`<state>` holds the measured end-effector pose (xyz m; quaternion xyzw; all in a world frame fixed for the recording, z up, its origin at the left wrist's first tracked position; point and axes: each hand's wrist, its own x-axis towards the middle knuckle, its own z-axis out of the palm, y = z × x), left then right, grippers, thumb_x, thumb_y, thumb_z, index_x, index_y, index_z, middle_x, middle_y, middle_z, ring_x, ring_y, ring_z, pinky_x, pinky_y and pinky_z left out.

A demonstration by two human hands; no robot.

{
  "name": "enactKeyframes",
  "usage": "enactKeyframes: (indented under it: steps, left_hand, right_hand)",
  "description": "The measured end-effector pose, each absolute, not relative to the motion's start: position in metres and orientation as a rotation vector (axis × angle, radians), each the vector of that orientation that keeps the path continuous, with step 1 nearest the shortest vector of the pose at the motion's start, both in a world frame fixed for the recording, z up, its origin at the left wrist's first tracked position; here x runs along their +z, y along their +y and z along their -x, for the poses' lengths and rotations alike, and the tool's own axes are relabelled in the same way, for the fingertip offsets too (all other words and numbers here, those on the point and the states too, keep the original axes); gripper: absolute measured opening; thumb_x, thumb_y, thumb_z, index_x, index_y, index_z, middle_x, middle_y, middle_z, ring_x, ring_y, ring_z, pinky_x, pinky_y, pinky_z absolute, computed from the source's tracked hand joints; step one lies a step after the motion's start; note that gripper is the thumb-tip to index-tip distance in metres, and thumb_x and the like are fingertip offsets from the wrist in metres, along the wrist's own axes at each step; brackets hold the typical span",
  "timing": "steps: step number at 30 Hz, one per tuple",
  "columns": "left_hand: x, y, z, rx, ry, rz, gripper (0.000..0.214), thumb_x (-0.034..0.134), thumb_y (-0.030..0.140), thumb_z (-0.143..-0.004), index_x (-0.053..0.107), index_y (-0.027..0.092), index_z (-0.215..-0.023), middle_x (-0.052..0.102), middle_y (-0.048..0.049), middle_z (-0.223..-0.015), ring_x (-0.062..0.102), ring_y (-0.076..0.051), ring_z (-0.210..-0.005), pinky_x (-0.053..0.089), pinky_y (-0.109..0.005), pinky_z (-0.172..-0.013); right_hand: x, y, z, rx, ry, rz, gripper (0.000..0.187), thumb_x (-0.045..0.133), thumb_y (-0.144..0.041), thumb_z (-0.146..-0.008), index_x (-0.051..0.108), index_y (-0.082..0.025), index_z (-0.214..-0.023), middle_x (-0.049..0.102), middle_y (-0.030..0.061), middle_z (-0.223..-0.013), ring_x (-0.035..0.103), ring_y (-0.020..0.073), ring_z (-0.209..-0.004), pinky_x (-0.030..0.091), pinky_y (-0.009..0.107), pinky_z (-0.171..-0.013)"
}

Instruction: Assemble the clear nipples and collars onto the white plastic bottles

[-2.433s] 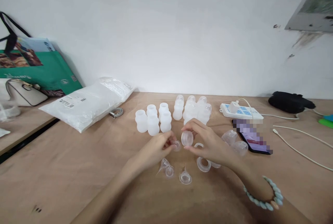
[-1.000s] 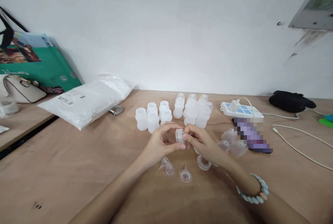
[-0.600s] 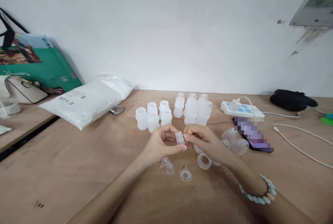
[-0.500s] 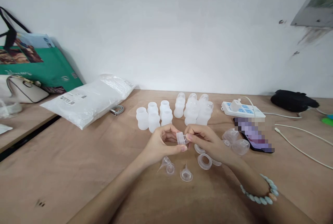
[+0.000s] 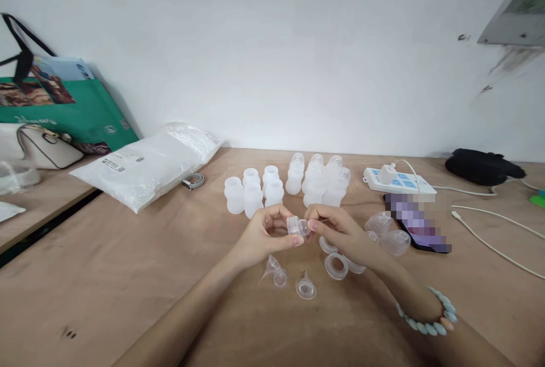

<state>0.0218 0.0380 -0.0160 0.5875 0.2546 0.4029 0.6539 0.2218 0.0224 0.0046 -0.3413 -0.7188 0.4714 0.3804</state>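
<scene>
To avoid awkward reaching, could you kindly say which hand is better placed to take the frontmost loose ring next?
Probably the right hand: the frontmost loose ring lies closer to it than to the left hand. Both are occupied: the left holds a collar, the right pinches the teat protruding from it.

clear ridged ring [image 5: 293, 225], clear teat [image 5: 304, 227] protruding, sideways between hands [image 5: 260, 237]

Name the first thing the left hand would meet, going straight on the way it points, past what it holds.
Most likely the right hand, which pinches the end of the clear teat jutting from the clear ring in the left hand. Depth is hard to judge from this one view.
</scene>
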Motion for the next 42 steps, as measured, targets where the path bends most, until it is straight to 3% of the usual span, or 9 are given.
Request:
enactKeyframes:
  steps: [3,5,8,13,17,21,30,33,42]
  left_hand:
    - [-0.016,0.039,-0.022,0.923,0.651,-1.384,0.039,0.085,0.039,-0.067,0.060,0.015,-0.084,0.072,-0.0034,-0.080,0.069,-0.016,-0.076,0.052,-0.025,-0.071]
    - [-0.016,0.038,-0.022,0.916,0.700,-1.502,0.040,0.081,0.045,-0.070,0.060,0.016,-0.087,0.072,-0.0050,-0.083,0.070,-0.019,-0.078,0.054,-0.029,-0.072]
    - [-0.015,0.037,-0.021,0.946,0.770,-1.727,0.039,0.069,0.050,-0.080,0.061,0.016,-0.098,0.072,-0.0066,-0.086,0.069,-0.024,-0.082,0.055,-0.034,-0.073]
    - [-0.017,0.041,-0.016,1.168,1.090,-2.015,0.039,0.056,0.034,-0.092,0.056,0.019,-0.128,0.060,-0.0129,-0.122,0.052,-0.032,-0.114,0.038,-0.051,-0.103]
    - [-0.025,0.049,-0.016,1.076,1.719,-2.584,0.043,0.051,0.018,-0.094,0.053,0.019,-0.137,0.051,-0.0192,-0.139,0.044,-0.039,-0.126,0.033,-0.058,-0.102]
    - [-0.029,0.052,-0.017,0.943,1.906,-2.764,0.037,0.055,0.019,-0.093,0.058,0.020,-0.130,0.049,-0.0201,-0.142,0.043,-0.040,-0.131,0.035,-0.057,-0.102]
    - [-0.030,0.054,-0.013,0.913,1.506,-2.844,0.021,0.050,0.006,-0.091,0.058,0.020,-0.103,0.063,-0.0123,-0.130,0.049,-0.034,-0.127,0.036,-0.053,-0.099]
    - [-0.026,0.051,-0.013,0.951,1.297,-2.761,0.022,0.052,0.010,-0.090,0.053,0.020,-0.110,0.064,-0.0114,-0.123,0.053,-0.032,-0.122,0.038,-0.051,-0.098]
    - [-0.014,0.035,-0.016,0.892,0.759,-2.194,0.067,0.063,0.015,-0.082,0.027,0.026,-0.138,0.056,-0.0097,-0.135,0.056,-0.025,-0.122,0.046,-0.039,-0.100]
  right_hand:
    - [0.002,0.023,-0.221,1.085,-1.886,0.945,0.022,0.067,-0.038,-0.087,0.055,-0.021,-0.092,0.059,0.0007,-0.089,0.058,0.0163,-0.083,0.048,0.028,-0.071]
    - [0.003,0.023,-0.219,0.993,-1.964,0.970,0.033,0.075,-0.033,-0.079,0.056,-0.023,-0.104,0.059,0.0011,-0.097,0.057,0.0170,-0.086,0.048,0.028,-0.070]
    - [0.006,0.023,-0.218,0.864,-2.048,0.968,0.031,0.074,-0.031,-0.080,0.059,-0.024,-0.106,0.060,0.0025,-0.099,0.056,0.0171,-0.084,0.047,0.029,-0.070]
    - [0.003,0.026,-0.221,0.754,-1.913,0.971,0.028,0.074,-0.029,-0.079,0.059,-0.024,-0.101,0.058,0.0021,-0.097,0.055,0.0177,-0.086,0.047,0.029,-0.071]
    - [-0.001,0.029,-0.221,0.785,-1.886,0.979,0.027,0.074,-0.029,-0.079,0.059,-0.024,-0.101,0.058,0.0027,-0.097,0.056,0.0180,-0.087,0.048,0.029,-0.070]
    - [-0.002,0.029,-0.221,0.775,-1.888,0.983,0.026,0.073,-0.028,-0.079,0.059,-0.024,-0.101,0.059,0.0030,-0.098,0.056,0.0183,-0.088,0.049,0.030,-0.071]
    - [-0.003,0.029,-0.222,0.794,-1.822,0.971,0.028,0.074,-0.025,-0.078,0.061,-0.025,-0.103,0.063,0.0025,-0.099,0.060,0.0186,-0.091,0.054,0.032,-0.076]
    - [-0.005,0.030,-0.222,0.792,-1.794,0.977,0.032,0.075,-0.025,-0.078,0.062,-0.025,-0.107,0.065,0.0033,-0.103,0.062,0.0190,-0.092,0.056,0.034,-0.080]
    - [-0.003,0.033,-0.230,0.869,-1.934,0.887,0.043,0.073,-0.020,-0.081,0.060,-0.028,-0.122,0.065,0.0053,-0.119,0.062,0.0215,-0.104,0.054,0.039,-0.089]
